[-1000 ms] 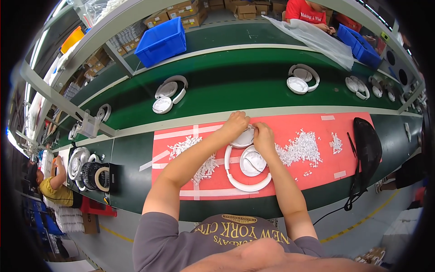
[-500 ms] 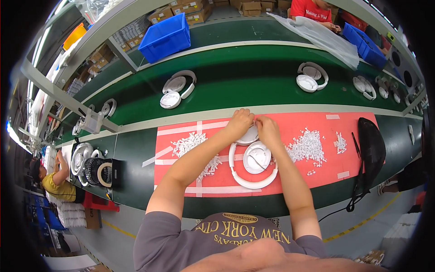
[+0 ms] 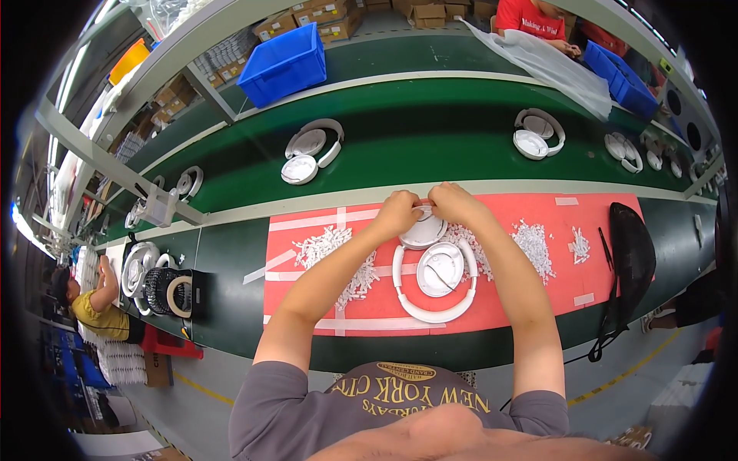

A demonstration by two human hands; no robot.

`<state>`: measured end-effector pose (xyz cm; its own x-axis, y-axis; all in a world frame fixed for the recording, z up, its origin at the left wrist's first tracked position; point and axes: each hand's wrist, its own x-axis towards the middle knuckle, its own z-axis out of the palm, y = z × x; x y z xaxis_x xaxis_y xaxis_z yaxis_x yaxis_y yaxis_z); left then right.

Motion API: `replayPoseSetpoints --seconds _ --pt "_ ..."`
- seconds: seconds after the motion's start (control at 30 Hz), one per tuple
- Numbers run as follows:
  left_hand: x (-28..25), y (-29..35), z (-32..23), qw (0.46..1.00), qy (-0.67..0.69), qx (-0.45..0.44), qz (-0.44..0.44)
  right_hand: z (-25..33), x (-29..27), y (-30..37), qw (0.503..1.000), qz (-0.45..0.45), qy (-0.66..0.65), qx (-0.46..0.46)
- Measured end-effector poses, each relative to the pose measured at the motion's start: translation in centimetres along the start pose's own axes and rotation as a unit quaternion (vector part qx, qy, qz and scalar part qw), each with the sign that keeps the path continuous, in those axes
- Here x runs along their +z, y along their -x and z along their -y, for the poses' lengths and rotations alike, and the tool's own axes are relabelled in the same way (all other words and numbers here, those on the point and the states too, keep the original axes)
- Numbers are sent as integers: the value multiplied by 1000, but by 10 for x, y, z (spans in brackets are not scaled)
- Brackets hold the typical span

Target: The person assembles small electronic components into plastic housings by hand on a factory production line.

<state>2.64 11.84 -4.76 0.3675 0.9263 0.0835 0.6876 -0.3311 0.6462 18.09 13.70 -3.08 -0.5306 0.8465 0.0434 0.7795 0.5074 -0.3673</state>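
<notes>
A pair of white headphones (image 3: 437, 315) lies on the red mat (image 3: 477, 307) in front of me, headband toward me. One open ear cup (image 3: 440, 269) shows its white inside and a thin dark wire. My left hand (image 3: 398, 213) curls its fingers on the far left rim of the other ear cup (image 3: 424, 233). On the far right rim of that cup, my right hand (image 3: 453, 203) is closed, its fingertips close to the left ones. The fingers cover that rim, so any small part between them is hidden. Heaps of small white pieces (image 3: 323, 246) and small clear-white pieces (image 3: 533, 247) flank the headphones.
Beyond the mat runs a green conveyor belt (image 3: 415, 131) carrying headphones (image 3: 311, 150) and more headphones (image 3: 538, 134). A black bag (image 3: 632, 253) lies on the mat's right end. A black basket (image 3: 167, 290) stands left. Blue bins (image 3: 284, 65) and a co-worker in red (image 3: 530, 19) are across.
My right hand has moved up from the ear cup's right side to its far rim. My left hand has come slightly lower and nearer. The headphones on the belt have shifted right.
</notes>
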Motion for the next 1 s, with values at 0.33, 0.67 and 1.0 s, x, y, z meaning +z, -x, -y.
replayPoseSetpoints --seconds 0.33,0.67,1.0 --pt "-1 -12 -4 999 -52 -10 -1 1 -6 -6 998 37 45 -13" --pt "9 -21 -4 977 -182 110 -18 -1 -7 -2 999 -11 27 -35" --pt "3 -17 0 989 -107 96 46 -22 -49 55 965 -152 -186 108"
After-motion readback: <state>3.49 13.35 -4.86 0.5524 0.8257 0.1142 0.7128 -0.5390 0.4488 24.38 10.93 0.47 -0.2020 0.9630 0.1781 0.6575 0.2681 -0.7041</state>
